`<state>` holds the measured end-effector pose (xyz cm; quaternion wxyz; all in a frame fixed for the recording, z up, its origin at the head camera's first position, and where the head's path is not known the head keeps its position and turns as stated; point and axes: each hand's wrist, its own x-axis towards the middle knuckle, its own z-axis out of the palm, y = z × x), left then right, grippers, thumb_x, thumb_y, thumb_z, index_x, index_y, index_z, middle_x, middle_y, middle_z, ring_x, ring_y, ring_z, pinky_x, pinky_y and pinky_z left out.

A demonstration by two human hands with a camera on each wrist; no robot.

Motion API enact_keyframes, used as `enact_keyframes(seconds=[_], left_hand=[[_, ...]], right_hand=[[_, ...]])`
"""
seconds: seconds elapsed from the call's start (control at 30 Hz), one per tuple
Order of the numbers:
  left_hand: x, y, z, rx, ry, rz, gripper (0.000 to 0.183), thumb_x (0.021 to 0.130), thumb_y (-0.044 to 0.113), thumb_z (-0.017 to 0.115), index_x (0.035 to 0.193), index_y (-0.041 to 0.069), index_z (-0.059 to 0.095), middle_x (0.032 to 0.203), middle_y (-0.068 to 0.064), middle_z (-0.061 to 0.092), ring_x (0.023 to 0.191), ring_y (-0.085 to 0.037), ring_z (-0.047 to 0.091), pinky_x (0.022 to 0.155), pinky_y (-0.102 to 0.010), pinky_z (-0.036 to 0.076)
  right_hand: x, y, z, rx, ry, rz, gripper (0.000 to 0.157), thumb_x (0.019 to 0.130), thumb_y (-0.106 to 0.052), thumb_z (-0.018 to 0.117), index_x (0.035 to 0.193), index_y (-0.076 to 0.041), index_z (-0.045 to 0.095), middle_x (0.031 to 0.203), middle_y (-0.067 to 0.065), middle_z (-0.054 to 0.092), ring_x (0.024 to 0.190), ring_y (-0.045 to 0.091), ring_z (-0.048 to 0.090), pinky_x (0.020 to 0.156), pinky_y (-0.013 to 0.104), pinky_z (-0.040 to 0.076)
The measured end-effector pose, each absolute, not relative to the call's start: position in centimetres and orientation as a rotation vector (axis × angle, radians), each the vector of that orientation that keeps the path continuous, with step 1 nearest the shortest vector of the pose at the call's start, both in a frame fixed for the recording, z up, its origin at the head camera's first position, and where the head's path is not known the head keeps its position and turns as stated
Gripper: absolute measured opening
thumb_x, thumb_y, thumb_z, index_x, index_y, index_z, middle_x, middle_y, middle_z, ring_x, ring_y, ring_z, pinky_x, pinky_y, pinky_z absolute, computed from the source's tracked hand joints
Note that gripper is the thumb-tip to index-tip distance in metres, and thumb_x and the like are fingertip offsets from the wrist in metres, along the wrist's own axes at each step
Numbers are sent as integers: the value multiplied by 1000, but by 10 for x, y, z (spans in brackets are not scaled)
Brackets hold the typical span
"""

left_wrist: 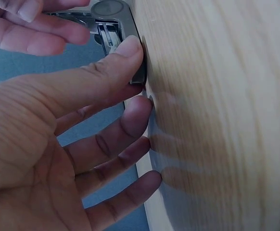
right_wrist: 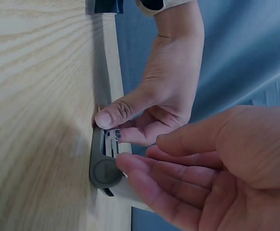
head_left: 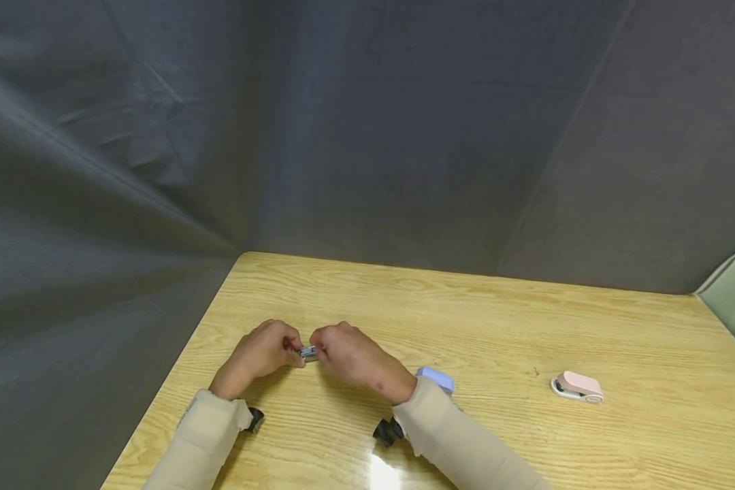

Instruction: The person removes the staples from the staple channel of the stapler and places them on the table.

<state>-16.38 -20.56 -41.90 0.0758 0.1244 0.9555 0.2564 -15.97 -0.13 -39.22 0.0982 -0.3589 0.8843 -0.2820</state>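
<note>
A grey stapler (right_wrist: 106, 173), its top swung back from the metal staple channel (right_wrist: 110, 143), stands low at the tabletop between both hands. In the left wrist view, my left hand (left_wrist: 58, 130) pinches the end of the stapler's base with thumb and forefinger; its other fingers (left_wrist: 125, 125) reach toward the wood. My right hand (head_left: 352, 357) is at the pivot end. In the right wrist view, the right fingertips (right_wrist: 128, 162) touch or nearly touch the stapler beside the channel, with the thumb apart from them. Those fingers partly hide the raised top (right_wrist: 139, 198).
A lavender stapler-like object (head_left: 436, 379) lies beside the right wrist, partly covered by the sleeve. Farther right on the wood-grain table (head_left: 496, 327) sits a pink and white stapler (head_left: 578, 386). Dark cloth (head_left: 404, 136) hangs behind the table and along its left side.
</note>
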Motion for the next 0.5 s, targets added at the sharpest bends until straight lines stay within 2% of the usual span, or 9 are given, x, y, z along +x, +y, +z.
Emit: enact_keyframes(seconds=[0.17,0.27,0.4,0.5], left_hand=[[-164,-206,-419,376,2868,771,22,79,13,90,74,21,70,78,9,61,72,-14,51,64,-35,43],[-164,-206,-419,379,2869,773,22,79,12,90,74,21,71,78,9,62,73,-14,51,64,-36,43],[-164,-205,-420,379,2871,773,22,79,12,90,74,21,71,77,10,61,72,-14,51,64,-35,43],[-164,-205,-420,382,2869,778,22,79,12,90,73,21,71,77,10,61,71,-14,51,63,-35,42]], right_hand=[[-160,-6,-395,-1077,2640,-764,20,99,4,58,87,-5,71,63,-6,43,57,8,34,57,22,35],[-159,-7,-396,-1095,2670,-715,20,99,2,59,85,-8,70,62,-7,46,59,8,39,71,26,44],[-159,-9,-398,-1085,2684,-682,21,100,0,60,84,-10,70,64,-8,51,62,8,44,92,35,48],[-159,-10,-398,-1071,2688,-676,23,101,0,61,82,-11,70,65,-9,53,63,8,46,100,42,48]])
